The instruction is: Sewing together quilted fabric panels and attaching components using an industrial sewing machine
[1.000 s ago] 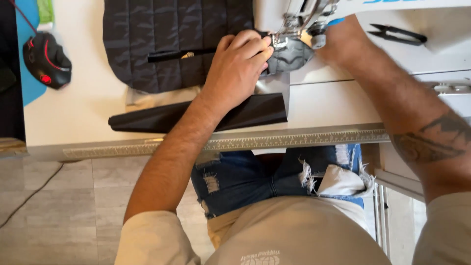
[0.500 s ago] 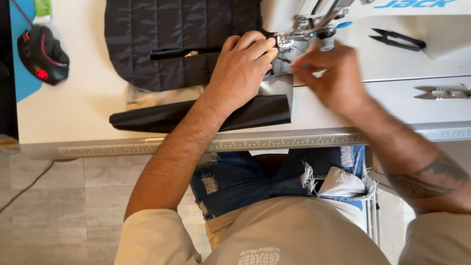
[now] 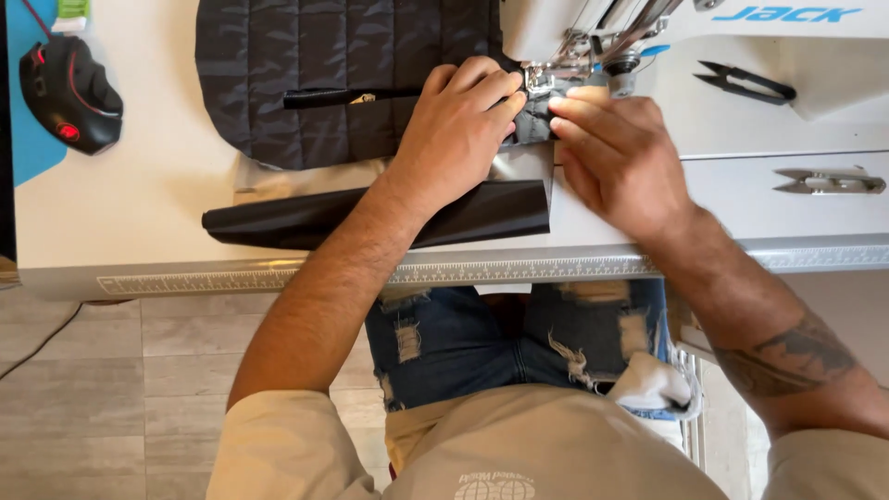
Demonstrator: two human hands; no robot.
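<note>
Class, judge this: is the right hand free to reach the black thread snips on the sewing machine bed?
Probably yes: the right hand lies just left of the black thread snips, with only bare machine bed between.

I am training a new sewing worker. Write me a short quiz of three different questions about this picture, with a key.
1. True or false: both hands press the quilted black fabric near the needle of the sewing machine.
2. Which lies right of the machine head? A) black thread snips B) a red tape measure C) a blue cup
3. Fill in: left of the fabric, on the blue mat, lies a black and red computer ____.

Key: 1 true: left hand and right hand are both on it. 2 A. 3 mouse.
</note>
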